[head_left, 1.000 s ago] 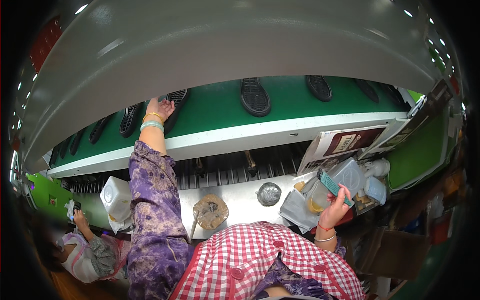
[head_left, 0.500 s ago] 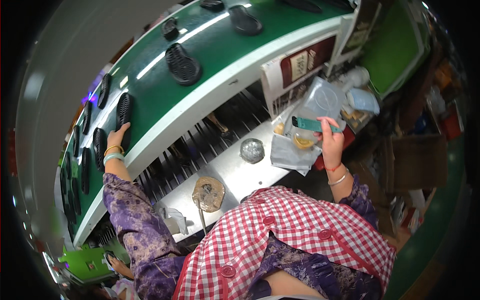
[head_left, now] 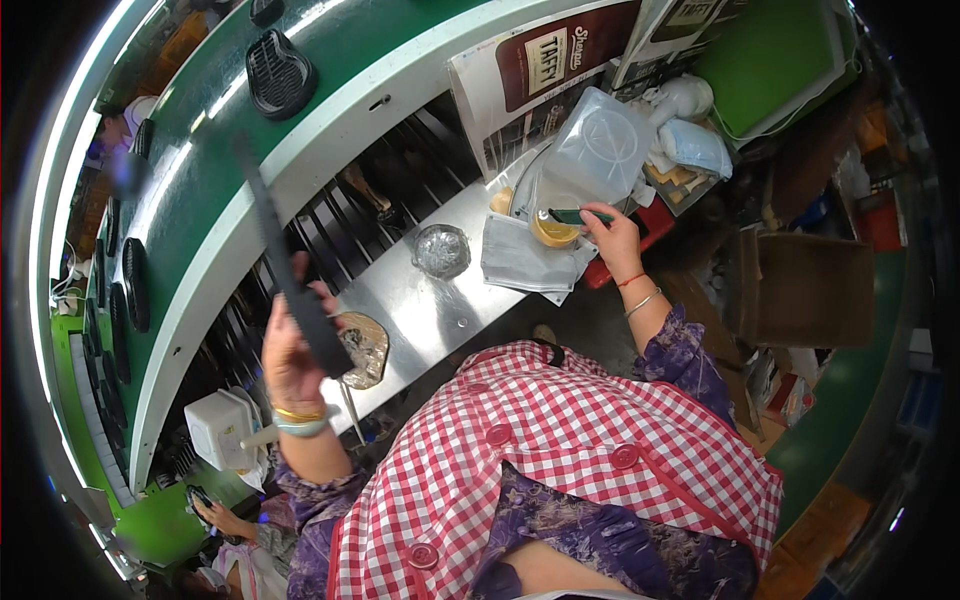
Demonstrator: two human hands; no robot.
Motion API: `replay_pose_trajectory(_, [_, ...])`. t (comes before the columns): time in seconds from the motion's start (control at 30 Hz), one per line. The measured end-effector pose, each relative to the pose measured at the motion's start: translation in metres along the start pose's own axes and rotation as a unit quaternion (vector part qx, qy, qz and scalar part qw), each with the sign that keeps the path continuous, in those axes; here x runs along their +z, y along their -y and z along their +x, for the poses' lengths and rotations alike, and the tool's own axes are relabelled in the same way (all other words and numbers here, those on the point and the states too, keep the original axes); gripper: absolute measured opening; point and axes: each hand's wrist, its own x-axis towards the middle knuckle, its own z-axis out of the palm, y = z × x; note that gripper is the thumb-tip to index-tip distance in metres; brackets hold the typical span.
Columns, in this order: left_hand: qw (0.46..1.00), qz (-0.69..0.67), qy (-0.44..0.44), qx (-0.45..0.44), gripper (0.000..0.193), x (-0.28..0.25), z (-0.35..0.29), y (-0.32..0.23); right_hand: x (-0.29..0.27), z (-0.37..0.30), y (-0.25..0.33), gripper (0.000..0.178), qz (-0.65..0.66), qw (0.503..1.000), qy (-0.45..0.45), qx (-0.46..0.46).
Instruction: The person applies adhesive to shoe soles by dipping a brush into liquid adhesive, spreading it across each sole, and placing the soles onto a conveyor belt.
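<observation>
My left hand (head_left: 290, 365), blurred by motion, grips a long black shoe sole (head_left: 305, 310) by its lower part. The sole is held up in front of the belt's white edge, seen nearly edge-on. My right hand (head_left: 612, 240) pinches a flat green tool (head_left: 582, 216); what kind of tool it is cannot be made out. The tool's far end is at the rim of a small cup of yellow liquid (head_left: 553, 233), and whether it touches the liquid is unclear. Beneath that cup lies a grey-white sheet (head_left: 520, 262).
Black soles (head_left: 280, 75) lie along the green belt (head_left: 190, 160). On the metal shelf (head_left: 400, 310) sit a clear glass-like dish (head_left: 441, 251) and a brown-rimmed dish (head_left: 372, 350) with a stick. A translucent tub (head_left: 600, 135) stands behind the cup. Another person's hand (head_left: 222, 515) shows lower left.
My left hand has lifted a sole off the belt and brought it toward me. My right hand has lowered the green tool to the yellow cup. The view has shifted.
</observation>
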Motion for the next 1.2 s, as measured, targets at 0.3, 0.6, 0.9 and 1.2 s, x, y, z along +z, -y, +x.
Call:
replay_pose_trajectory(0.3, [0.943, -0.266, -0.006, -0.198, 0.083, 0.026, -0.009, 0.122, 0.004, -0.005, 0.018, 0.019, 0.009, 0.999, 0.044, -0.002])
replay_pose_trajectory(0.6, [0.947, -0.258, -0.017, -0.193, 0.062, 0.006, -0.015, 0.163, 0.002, -0.008, 0.021, 0.018, 0.008, 0.994, 0.107, 0.004])
replay_pose_trajectory(0.9, [0.930, -0.306, -0.042, -0.200, 0.077, 0.007, -0.024, 0.165, 0.041, -0.052, 0.047, 0.023, 0.312, 0.928, 0.116, 0.169])
replay_pose_trajectory(1.2, [0.900, -0.380, 0.044, -0.207, 0.094, 0.022, -0.024, 0.153, 0.103, -0.088, 0.112, 0.024, 0.205, 0.956, 0.208, 0.017])
